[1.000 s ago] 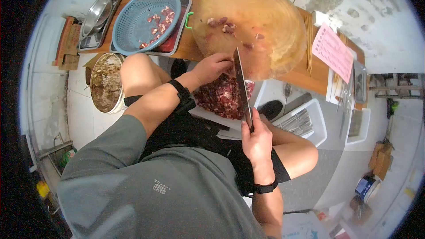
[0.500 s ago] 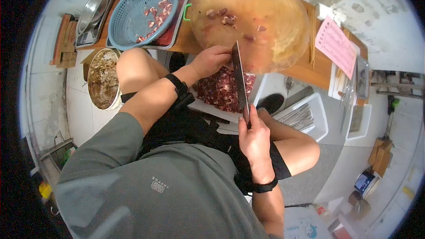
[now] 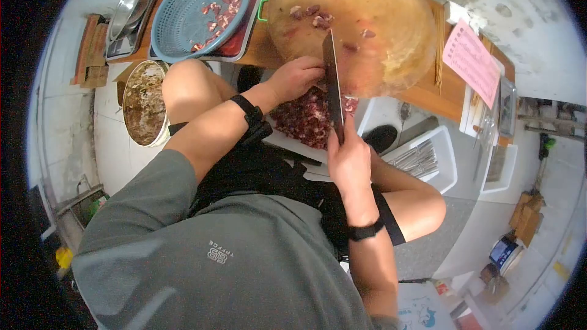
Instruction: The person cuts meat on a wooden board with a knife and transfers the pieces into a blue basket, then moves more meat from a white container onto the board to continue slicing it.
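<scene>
My right hand is wrapped round the handle of a long-bladed knife, whose blade points away from me over the near edge of a round wooden chopping board. Just left of the blade, at the same edge, my left hand has its fingers curled together; whatever they hold is hidden. Several small pieces of dark red meat lie on the board beyond the tip. Below both hands, a white tub is heaped with chopped meat, partly covered by the knife and my hands.
A blue plastic colander with some meat pieces stands left of the board. Steel bowls are farther left. A stained bucket sits by my left knee. Right are a pink printed sheet, thin sticks and a bin of metal skewers.
My right hand and the knife have moved forward, so the blade reaches farther over the board and stands closer to upright in view. My left hand stays at the board's edge. The view has shifted slightly.
</scene>
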A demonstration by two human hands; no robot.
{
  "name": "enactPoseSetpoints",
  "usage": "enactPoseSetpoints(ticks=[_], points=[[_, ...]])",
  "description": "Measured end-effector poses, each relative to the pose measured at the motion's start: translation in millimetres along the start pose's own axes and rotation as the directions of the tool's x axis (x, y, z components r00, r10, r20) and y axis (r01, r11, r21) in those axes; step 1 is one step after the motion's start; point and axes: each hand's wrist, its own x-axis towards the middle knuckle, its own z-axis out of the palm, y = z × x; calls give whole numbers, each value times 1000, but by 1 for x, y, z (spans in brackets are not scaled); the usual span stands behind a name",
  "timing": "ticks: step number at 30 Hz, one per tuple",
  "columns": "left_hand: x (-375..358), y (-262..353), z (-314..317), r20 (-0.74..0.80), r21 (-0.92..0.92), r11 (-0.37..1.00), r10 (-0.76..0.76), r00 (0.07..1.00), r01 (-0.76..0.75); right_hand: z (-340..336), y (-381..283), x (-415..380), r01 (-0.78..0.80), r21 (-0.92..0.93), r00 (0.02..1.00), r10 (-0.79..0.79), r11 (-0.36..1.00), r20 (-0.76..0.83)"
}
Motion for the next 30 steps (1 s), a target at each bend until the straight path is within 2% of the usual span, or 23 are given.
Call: enactPoseSetpoints(ticks=[3, 5, 9, 13, 15, 18, 19, 20, 21, 23, 24, 26, 27, 29, 30], points=[[0, -3, 3, 28, 6, 1000, 10, 1000, -10, 15, -3, 25, -7, 23, 999, 8, 1000, -44], [1, 1, -2, 70, 5, 1000, -6, 997, 6, 22, -5, 35, -17, -43, 999, 16, 999, -38], [4, 3, -6, 29, 49, 998, 32, 999, -33, 18, -3, 23, -44, -68, 999, 42, 997, -26], [6, 4, -3, 24, 20, 1000, -24, 999, 23, 0, 7, 2, -59, -92, 998, 57, 994, -19], [6, 9, 0, 17, 16, 999, -46, 999, 45, -5, 16, 1, -26, -59, 991, 18, 998, -135], [19, 13, 0, 4, -1, 995, -98, 995, 98, -16, 25, 0, 43, 175, 951, 13, 984, -309], [26, 11, 2, 23, -63, 988, -140, 990, 141, -17, 31, 0, 90, 229, 931, 0, 969, -365], [35, 9, 3, 43, -125, 975, -180, 983, 184, -15, 41, 1, -7, 503, 961, 144, 864, -235], [45, 8, 5, 39, -124, 976, -177, 983, 181, -19, 44, 0, -3, 501, 961, 141, 865, -238], [66, 3, 8, 96, -182, 920, -336, 937, 348, -26, 47, -4, -180, 777, 948, 318, 603, -27], [75, -1, 10, 92, -182, 921, -334, 938, 346, -29, 38, -8, -178, 821, 935, 354, 543, -31], [93, -10, 12, 22, -77, 987, -141, 990, 143, -31, 42, -18, -189, 799, 943, 332, 571, -14], [100, -14, 14, 19, -77, 987, -140, 990, 141, -32, 43, -24, -207, 775, 948, 317, 597, 9], [111, -21, 21, 249, 187, 966, -222, 943, 179, -33, 44, -36, -237, 698, 950, 312, 676, 21], [118, -23, 23, 248, 184, 966, -222, 943, 179, -29, 47, -43, -220, 626, 960, 279, 748, 3]])
